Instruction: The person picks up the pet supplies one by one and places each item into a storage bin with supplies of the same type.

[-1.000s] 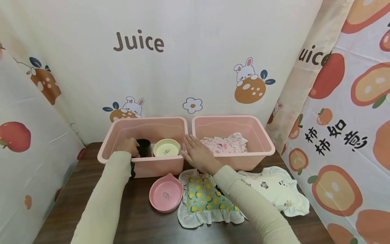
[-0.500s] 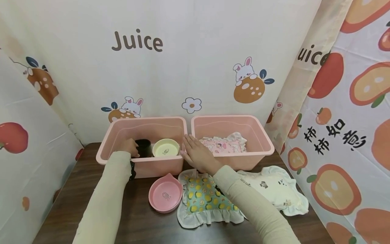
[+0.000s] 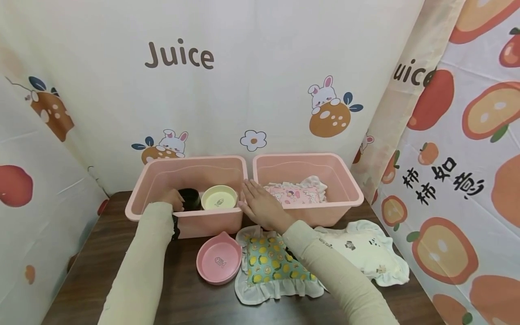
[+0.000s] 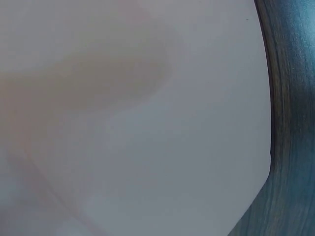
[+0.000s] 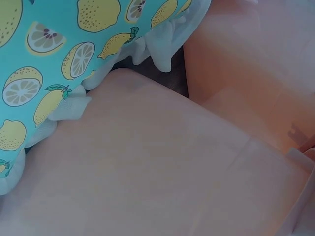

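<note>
The person's left hand (image 3: 172, 198) is inside the left pink plastic tub (image 3: 211, 225), beside a round black bowl (image 3: 189, 199); whether its hidden fingers grasp that bowl cannot be told. The right hand (image 3: 265, 206), fingers straight, rests at the tub's right rim, presumably steadying it.

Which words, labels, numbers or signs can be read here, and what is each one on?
"Juice": the cream back curtain.
"uice": the cream cloth strip at the right corner.
"柿柿如意": the persimmon-print curtain on the right.
Too small to read: the tiny print on the white ruffled pillow.
</note>
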Available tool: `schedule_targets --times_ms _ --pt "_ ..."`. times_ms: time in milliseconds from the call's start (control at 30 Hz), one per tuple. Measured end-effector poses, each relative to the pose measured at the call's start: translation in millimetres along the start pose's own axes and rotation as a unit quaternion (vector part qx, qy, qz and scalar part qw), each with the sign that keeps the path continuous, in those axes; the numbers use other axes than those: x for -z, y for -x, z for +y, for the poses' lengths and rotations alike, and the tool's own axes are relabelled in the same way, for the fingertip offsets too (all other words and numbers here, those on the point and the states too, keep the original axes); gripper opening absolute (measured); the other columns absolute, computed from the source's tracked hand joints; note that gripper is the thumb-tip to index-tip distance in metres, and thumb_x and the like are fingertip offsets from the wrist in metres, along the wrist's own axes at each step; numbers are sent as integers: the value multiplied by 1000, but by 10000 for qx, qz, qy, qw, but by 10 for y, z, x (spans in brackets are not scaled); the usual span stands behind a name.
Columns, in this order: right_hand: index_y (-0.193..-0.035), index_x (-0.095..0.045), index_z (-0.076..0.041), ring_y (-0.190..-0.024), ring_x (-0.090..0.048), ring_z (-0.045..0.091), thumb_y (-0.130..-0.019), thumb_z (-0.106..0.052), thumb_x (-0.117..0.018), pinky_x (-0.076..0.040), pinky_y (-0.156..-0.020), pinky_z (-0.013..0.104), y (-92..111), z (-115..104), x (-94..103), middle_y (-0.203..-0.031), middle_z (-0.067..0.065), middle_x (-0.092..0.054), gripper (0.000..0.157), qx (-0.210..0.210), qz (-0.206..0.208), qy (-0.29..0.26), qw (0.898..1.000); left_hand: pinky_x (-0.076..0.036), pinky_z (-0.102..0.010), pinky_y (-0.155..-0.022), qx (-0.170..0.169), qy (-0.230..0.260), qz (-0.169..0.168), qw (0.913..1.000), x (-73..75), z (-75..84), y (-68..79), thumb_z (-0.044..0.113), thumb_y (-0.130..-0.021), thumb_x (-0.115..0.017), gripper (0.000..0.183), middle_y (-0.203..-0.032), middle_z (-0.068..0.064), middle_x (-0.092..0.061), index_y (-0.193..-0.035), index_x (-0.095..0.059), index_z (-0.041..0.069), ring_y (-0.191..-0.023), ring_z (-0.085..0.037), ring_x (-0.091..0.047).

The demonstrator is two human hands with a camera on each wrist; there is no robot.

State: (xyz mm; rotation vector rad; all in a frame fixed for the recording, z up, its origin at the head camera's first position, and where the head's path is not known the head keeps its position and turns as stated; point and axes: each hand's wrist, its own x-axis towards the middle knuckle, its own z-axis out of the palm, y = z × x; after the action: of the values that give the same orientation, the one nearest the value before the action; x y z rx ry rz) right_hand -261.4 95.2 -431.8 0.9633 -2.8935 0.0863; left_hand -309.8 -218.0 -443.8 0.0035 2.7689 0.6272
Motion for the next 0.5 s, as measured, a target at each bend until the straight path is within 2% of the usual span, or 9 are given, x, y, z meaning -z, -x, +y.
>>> schedule_targets --times_ms 167,233,300,400,500 --pt "-151 -20 1 -147 -14 29 -103 -47 -18 -13 -118 34 -8 7 -5 -159 15 -15 67 20 138 1 9999 -49 -36 -62 346 424 427 9976 -3 -21 -33 3 -71 -77 13 -77 -12 -66 -82 -73 -1 -76 -31 -55" --pt "-151 -21 0 -147 -14 28 -104 -46 -19 -13 -118 34 -8 12 -3 -159 15 -16 67 -2 181 17 9998 -46 -33 -56 398 626 421 9964 9 -26 -51 3 -71 -76 7 -63 -6 -58 -73 -70 0 -66 -28 -53" --pt "-151 -21 0 -147 -13 28 -104 -46 -18 -12 -118 34 -6 15 2 -159 15 -16 67 -23 180 38 9998 -44 -32 -53 538 905 332 9939 22 -21 -63 3 -73 -76 9 -56 -2 -51 -67 -68 2 -61 -25 -51" --pt "-151 -21 0 -147 -13 27 -104 -47 -18 -12 -118 34 -2 14 11 -159 14 -16 67 -41 155 14 9999 -46 -33 -57 775 1265 108 9889 44 -11 -52 5 -79 -74 9 -59 -4 -53 -73 -70 0 -65 -26 -53" --pt "-151 -21 0 -147 -13 28 -103 -47 -19 -13 -118 35 -4 9 15 -159 14 -16 67 -16 151 -45 9999 -52 -41 -72 1134 1561 98 9812 53 -1 -16 10 -81 -75 15 -78 -10 -64 -91 -74 0 -81 -31 -57"
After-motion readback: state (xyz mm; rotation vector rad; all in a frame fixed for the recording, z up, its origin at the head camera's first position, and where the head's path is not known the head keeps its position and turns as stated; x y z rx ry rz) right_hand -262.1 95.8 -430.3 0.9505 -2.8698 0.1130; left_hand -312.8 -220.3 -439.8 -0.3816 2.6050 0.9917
